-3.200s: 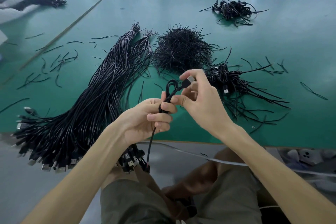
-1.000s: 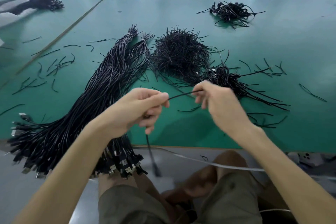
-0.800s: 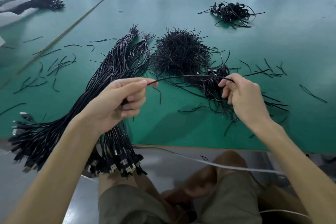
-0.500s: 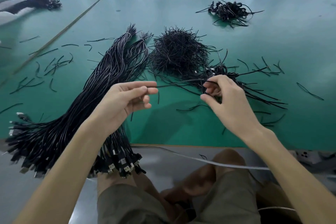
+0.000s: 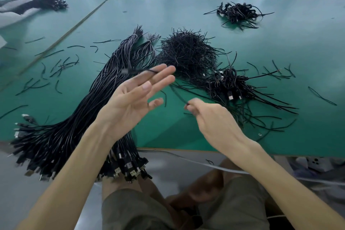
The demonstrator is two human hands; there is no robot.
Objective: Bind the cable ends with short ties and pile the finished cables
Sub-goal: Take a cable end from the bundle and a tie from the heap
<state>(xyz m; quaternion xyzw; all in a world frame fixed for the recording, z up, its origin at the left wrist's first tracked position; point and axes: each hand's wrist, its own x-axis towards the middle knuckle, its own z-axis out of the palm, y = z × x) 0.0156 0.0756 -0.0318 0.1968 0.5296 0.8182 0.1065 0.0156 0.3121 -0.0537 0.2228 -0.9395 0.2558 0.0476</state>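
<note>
left hand open, fingers straight | right hand pinching thin black cable | above green desk

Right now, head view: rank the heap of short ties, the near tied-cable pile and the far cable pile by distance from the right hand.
1. Near tied-cable pile, just beyond the right hand, which pinches a cable; slightly right.
2. Heap of short ties, centre, ahead-left.
3. Far cable pile, at the back, right.

Single head camera, looking forward-down over near table edge, close.
</note>
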